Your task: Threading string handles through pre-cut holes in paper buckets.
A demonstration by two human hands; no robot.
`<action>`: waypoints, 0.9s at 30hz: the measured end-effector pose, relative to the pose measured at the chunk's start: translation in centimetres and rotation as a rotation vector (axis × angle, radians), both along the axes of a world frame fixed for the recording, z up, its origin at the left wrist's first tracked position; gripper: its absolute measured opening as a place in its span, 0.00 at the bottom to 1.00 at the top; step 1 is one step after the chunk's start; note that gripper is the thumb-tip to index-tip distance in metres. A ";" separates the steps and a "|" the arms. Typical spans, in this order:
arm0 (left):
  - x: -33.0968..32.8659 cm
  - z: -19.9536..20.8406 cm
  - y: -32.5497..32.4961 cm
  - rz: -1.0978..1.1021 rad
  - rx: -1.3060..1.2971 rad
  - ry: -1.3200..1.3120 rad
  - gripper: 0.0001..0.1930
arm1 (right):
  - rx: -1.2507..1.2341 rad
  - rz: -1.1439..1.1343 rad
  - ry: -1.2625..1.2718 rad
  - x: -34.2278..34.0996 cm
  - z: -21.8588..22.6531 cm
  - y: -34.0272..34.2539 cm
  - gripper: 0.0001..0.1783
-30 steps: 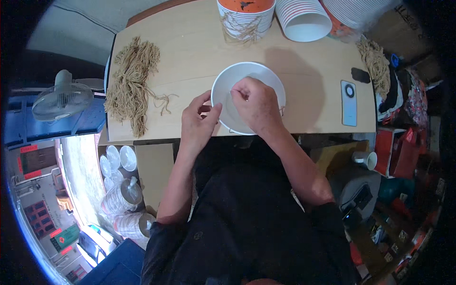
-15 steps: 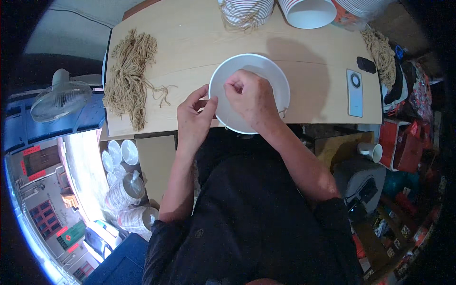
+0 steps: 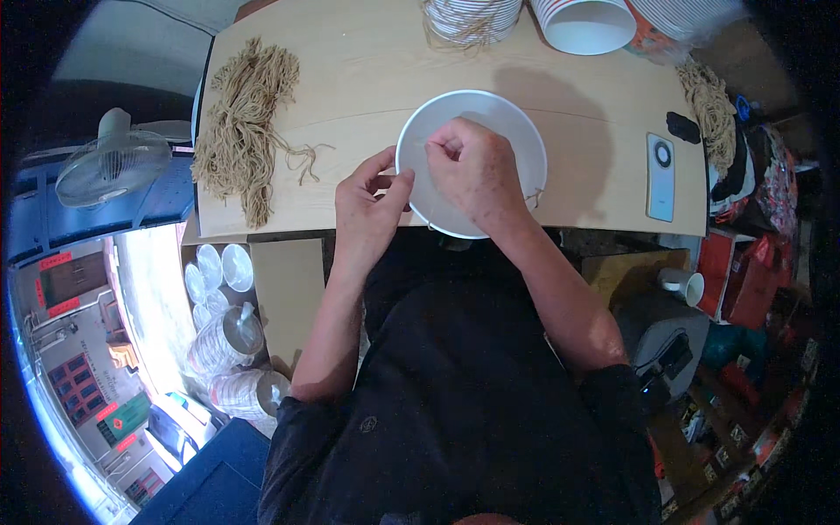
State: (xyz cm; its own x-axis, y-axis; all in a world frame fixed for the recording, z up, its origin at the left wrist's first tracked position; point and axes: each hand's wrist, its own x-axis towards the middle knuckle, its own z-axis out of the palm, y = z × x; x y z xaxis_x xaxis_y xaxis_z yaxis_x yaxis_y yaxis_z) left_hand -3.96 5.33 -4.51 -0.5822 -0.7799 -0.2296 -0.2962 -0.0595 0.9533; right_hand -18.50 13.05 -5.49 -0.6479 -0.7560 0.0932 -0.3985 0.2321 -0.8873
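Observation:
In front of me at the table's near edge is a round white paper bucket (image 3: 518,122), its open mouth facing up. Short bits of tan cord (image 3: 535,198) show at its right rim and low on its near rim. My left hand (image 3: 374,203) holds the bucket's left rim between thumb and bent fingers. Inside the mouth, my right hand (image 3: 479,173) is closed, fingertips pinched together and turned toward the left wall. Whatever those fingertips hold is hidden. A bundle of tan cord (image 3: 245,122) lies on the table to the left, with loose ends trailing right.
Stacked white buckets (image 3: 472,19) with cord stand at the far edge, beside another bucket (image 3: 588,28) lying tipped. At the right are a phone (image 3: 661,188), a dark small object (image 3: 682,128) and more cord (image 3: 710,109). Wrapped bucket stacks (image 3: 223,337) sit lower left, near a fan (image 3: 114,166).
The whole view has shifted slightly, so the table and bucket appear a little further right. Both hands keep nearly the same pose at the bucket.

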 end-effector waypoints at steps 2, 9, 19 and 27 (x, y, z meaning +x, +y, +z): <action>0.0 0.3 0.1 -0.006 -0.007 0.005 0.21 | 0.006 0.008 -0.001 0.0 0.0 0.0 0.06; -0.1 0.4 0.0 -0.031 0.010 -0.020 0.22 | 0.022 0.002 0.009 -0.2 -0.1 0.2 0.07; -0.1 0.1 0.2 0.000 -0.017 0.039 0.22 | 0.043 0.006 -0.004 -0.3 -0.2 0.0 0.07; -0.1 -0.2 0.2 -0.006 -0.015 0.050 0.21 | 0.028 0.010 0.007 -0.2 -0.2 -0.1 0.06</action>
